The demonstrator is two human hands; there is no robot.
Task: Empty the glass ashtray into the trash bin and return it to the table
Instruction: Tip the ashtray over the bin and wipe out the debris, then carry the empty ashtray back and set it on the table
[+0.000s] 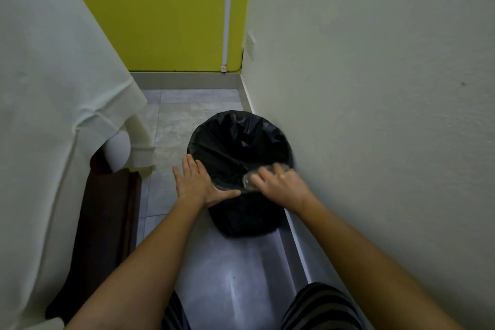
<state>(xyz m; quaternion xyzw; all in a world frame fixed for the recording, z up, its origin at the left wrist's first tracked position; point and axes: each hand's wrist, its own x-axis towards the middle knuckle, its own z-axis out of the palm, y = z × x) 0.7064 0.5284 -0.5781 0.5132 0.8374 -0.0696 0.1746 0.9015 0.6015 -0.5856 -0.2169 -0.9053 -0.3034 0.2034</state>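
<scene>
A round trash bin [238, 142] lined with a black plastic bag stands on the tiled floor against the right wall. My right hand [278, 182] grips the clear glass ashtray [249, 181], turned over the bin's near rim; the glass is blurred and mostly covered by my fingers. My left hand [197, 179] lies flat with fingers spread on the bin's near left rim, thumb along the bag's edge. I cannot see what lies inside the bag.
A bed with a white sheet [53, 88] fills the left side, on a dark wooden frame [107, 211]. A cream wall [375, 88] runs along the right, a yellow wall [166, 13] at the far end. My striped trousers [318, 308] show at the bottom.
</scene>
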